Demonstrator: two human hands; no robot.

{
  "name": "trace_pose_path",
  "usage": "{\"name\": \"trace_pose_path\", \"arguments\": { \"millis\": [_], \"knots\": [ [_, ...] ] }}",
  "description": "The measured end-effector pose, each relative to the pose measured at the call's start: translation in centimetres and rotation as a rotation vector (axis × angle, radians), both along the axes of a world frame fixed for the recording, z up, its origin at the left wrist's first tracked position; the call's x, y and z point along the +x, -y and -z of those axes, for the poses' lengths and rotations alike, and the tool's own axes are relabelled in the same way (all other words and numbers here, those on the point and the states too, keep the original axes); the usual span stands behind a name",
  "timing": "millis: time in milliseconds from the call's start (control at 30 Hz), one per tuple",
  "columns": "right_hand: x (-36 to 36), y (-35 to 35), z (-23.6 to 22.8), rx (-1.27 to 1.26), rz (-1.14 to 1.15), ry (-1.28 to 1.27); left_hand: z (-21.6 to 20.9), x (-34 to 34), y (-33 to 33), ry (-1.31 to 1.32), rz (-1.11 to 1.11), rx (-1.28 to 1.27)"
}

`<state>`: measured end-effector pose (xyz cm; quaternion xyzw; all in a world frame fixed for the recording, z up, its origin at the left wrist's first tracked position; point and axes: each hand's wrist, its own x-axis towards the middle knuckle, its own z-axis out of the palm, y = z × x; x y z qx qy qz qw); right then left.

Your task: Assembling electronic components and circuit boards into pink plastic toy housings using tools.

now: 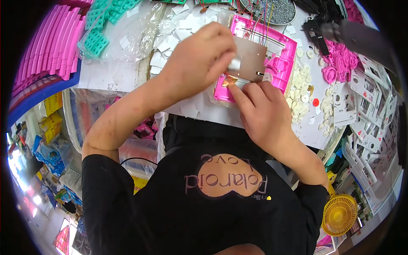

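Observation:
A pink plastic housing lies on the worktable in front of me, with a flat brown board and thin coloured wires over it. My left hand is over the housing's left side, fingers curled together on a small white piece, blurred and partly hidden. My right hand rests on the near edge of the housing. Its thumb touches a small gold-coloured metal plate in the near left corner. The other fingers bend over the housing near a white round part.
White paper pieces lie to the left, green moulded parts and stacked pink strips beyond. A bowl of screws stands behind. White gears, a red disc, pink rings and white panels lie right.

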<state>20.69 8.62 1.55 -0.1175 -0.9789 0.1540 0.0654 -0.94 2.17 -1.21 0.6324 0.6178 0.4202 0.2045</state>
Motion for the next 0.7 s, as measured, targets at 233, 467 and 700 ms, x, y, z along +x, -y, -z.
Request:
{"name": "trace_pose_path", "arguments": {
  "millis": [233, 467, 700],
  "knots": [
    [-0.6, -0.1, -0.3, 0.021, 0.001, 0.111, -0.5, -2.0, -0.2, -0.05, -0.011, -0.084],
    [-0.2, -2.4, -1.5, -0.059, -0.188, 0.201, -1.3, -2.7, 2.2, 0.036, 0.12, -0.342],
    [0.4, -2.5, -0.6, -0.13, -0.096, 0.089, -2.2, -1.4, 2.9, 0.353, -0.06, -0.358]
  ]
}}
